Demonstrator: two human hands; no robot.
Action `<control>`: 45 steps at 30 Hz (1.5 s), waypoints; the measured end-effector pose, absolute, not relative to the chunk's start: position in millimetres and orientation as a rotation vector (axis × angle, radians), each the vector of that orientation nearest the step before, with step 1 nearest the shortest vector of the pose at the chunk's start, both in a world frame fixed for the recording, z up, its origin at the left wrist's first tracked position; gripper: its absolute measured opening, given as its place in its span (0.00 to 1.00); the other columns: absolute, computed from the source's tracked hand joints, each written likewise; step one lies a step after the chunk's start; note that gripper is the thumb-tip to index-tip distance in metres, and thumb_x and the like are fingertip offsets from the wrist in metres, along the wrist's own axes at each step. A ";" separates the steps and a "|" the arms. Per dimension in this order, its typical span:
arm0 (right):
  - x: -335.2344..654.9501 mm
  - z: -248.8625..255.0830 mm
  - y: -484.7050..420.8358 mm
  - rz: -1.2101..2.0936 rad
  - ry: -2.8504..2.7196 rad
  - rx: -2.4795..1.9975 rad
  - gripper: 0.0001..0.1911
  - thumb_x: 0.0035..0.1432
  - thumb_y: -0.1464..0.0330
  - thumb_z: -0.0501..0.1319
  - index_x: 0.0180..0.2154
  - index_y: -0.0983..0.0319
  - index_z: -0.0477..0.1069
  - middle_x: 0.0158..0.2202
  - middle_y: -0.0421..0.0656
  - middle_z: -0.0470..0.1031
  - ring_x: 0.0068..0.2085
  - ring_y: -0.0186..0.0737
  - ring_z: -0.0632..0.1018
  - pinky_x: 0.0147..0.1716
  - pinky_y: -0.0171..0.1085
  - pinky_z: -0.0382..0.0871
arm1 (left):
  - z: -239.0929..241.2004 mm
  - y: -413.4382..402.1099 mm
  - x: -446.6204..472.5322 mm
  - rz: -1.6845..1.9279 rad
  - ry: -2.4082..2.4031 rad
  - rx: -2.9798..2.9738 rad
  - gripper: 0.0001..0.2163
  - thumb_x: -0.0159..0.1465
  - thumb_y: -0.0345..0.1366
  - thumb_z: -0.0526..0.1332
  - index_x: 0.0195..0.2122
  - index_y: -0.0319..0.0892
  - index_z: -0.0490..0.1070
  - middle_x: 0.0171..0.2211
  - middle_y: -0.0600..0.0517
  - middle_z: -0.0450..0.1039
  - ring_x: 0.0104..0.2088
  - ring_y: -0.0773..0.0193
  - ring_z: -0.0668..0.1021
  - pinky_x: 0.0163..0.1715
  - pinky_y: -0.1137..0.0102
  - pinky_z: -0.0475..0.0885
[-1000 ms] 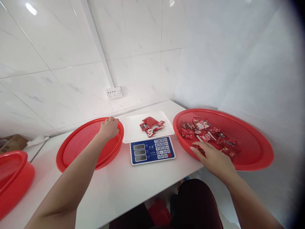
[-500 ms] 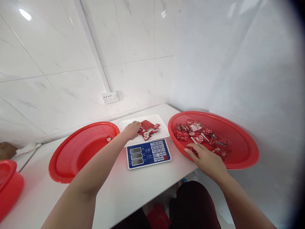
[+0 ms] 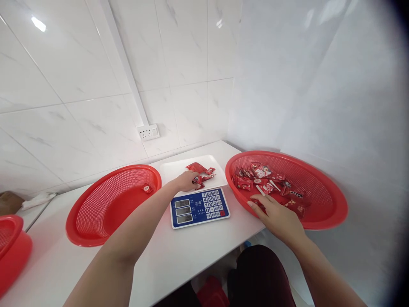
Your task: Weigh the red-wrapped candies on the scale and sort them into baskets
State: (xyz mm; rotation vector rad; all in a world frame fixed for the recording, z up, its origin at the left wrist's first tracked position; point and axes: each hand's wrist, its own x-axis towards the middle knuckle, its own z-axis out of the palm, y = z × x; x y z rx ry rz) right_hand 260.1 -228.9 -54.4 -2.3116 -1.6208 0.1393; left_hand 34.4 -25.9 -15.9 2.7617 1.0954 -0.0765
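At the left edge of the frame, a side basket (image 3: 14,256) is only partly in view. Left of centre, the middle basket (image 3: 92,204) has one lone sweet (image 3: 147,188) against its right wall. Your left forearm crosses in front of that basket, so carry the arm high enough to clear the rim.

At centre, your left hand (image 3: 186,181) reaches down to the sweets on the pan (image 3: 196,167), fingers curled among the wrappers; whether they have closed on one, I cannot tell. Pinch lightly with the fingertips, lift straight up, and keep your wrist off the white pan (image 3: 172,167), since leaning would likely upset the scale (image 3: 200,207); its digits are too faint to read.

Right of centre, your right hand (image 3: 277,213) is at the near left rim of the right basket (image 3: 338,209), fingers near its heaped sweets (image 3: 261,170). I cannot tell whether it grips anything; keep it relaxed there.
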 end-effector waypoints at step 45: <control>263.1 -63.1 -228.0 0.050 -1.646 -2.313 0.24 0.60 0.51 0.43 0.47 0.54 0.68 0.50 0.41 0.72 0.37 0.47 0.78 0.25 0.41 0.68 | 18.8 -33.0 -53.6 0.269 1.737 2.565 0.15 0.64 0.39 0.57 0.50 0.41 0.66 0.49 0.46 0.68 0.45 0.60 0.74 0.43 0.59 0.72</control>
